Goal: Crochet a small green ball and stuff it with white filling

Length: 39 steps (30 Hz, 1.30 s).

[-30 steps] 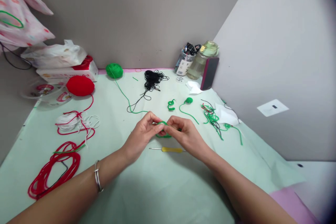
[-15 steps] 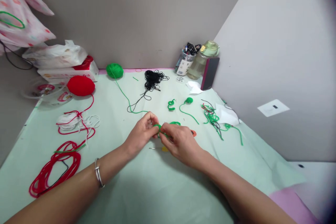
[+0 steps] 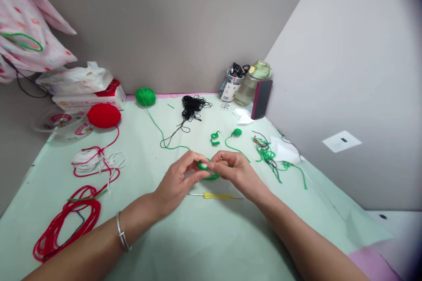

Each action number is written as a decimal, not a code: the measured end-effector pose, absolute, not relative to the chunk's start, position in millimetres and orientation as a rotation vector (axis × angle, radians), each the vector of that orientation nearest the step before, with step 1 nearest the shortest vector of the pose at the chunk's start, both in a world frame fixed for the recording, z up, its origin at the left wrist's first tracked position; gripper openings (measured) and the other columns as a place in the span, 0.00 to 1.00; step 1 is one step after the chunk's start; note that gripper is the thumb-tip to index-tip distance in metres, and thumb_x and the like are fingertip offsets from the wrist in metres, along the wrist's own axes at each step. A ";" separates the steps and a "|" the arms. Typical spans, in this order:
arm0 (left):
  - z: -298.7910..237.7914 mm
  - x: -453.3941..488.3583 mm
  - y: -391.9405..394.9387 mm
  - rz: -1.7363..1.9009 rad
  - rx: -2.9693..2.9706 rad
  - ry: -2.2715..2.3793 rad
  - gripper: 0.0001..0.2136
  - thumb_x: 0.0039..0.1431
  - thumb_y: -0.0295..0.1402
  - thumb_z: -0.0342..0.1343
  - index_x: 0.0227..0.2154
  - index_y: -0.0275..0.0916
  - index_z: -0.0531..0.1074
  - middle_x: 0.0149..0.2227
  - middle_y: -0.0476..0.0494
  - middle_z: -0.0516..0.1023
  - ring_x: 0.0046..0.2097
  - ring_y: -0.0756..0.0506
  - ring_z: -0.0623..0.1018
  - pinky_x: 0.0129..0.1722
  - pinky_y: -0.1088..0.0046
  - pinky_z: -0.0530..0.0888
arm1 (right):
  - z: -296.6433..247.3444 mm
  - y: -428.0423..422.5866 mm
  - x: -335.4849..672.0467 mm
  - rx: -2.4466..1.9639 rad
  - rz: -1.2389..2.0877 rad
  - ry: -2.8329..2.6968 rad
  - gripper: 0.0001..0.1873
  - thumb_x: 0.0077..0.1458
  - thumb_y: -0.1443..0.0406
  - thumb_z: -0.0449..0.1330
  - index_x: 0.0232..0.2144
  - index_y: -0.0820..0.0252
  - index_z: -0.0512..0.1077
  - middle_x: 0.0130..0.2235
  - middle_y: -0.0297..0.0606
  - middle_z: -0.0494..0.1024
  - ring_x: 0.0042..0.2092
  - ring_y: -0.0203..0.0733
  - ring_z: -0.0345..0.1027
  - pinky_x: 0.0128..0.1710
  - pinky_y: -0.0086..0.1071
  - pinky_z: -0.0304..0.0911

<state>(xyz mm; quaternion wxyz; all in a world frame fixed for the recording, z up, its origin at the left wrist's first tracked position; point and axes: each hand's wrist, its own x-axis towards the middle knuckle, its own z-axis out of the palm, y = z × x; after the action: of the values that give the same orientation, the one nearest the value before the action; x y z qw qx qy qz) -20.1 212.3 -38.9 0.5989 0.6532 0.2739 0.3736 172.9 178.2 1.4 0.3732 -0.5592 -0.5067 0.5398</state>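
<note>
Between my two hands is a small green crocheted piece (image 3: 199,165) with something white showing in its opening. My left hand (image 3: 176,178) pinches it from the left, thumb below and fingers above. From the other side, the closed fingertips of my right hand (image 3: 238,171) press at the white part. Green yarn loops (image 3: 212,176) show just under the hands. Nearer to me a crochet hook with a yellow handle (image 3: 216,196) lies on the cloth. A thin strand leads from the green yarn ball (image 3: 145,96) toward my left hand.
Black yarn (image 3: 193,107), a green curled piece (image 3: 215,138) and a small green ball (image 3: 237,132) lie beyond my hands. Green scraps (image 3: 267,153) are at right; red yarn (image 3: 95,210) and a red ball (image 3: 104,115) at left. A phone (image 3: 262,99) leans on a bottle (image 3: 250,85).
My right hand has shifted slightly and its fingertips now meet the white part of the green piece, which was hidden before. The yellow hook handle has come into fuller view.
</note>
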 end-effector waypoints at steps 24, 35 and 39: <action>-25.0 -32.2 230.2 0.763 1.265 0.698 0.09 0.66 0.41 0.62 0.43 0.42 0.75 0.38 0.49 0.79 0.41 0.45 0.81 0.48 0.67 0.73 | 5.9 193.4 228.7 -1.031 1.770 -1.155 0.21 0.54 0.48 0.70 0.34 0.61 0.79 0.19 0.29 0.71 0.20 0.28 0.48 0.20 0.27 0.43; -25.4 -33.9 232.8 0.761 1.203 0.639 0.08 0.65 0.39 0.62 0.40 0.40 0.76 0.37 0.47 0.78 0.42 0.43 0.81 0.48 0.65 0.73 | 26.8 193.6 241.0 -1.106 1.214 -0.946 0.13 0.58 0.52 0.68 0.34 0.54 0.77 0.18 0.21 0.43 0.22 0.34 0.30 0.17 0.29 0.36; -28.8 -35.7 235.3 0.738 1.213 0.618 0.08 0.65 0.39 0.62 0.40 0.41 0.75 0.37 0.46 0.79 0.43 0.43 0.81 0.49 0.64 0.73 | 27.4 198.7 258.4 -1.102 0.985 -0.914 0.08 0.62 0.56 0.63 0.36 0.51 0.75 0.20 0.22 0.42 0.22 0.36 0.31 0.16 0.28 0.41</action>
<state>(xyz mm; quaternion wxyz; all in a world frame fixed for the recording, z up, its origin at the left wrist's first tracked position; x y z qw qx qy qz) -35.7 235.3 -28.8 0.7149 0.5478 0.2789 0.3331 258.4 198.7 27.4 0.6456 -0.4844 -0.4017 0.4326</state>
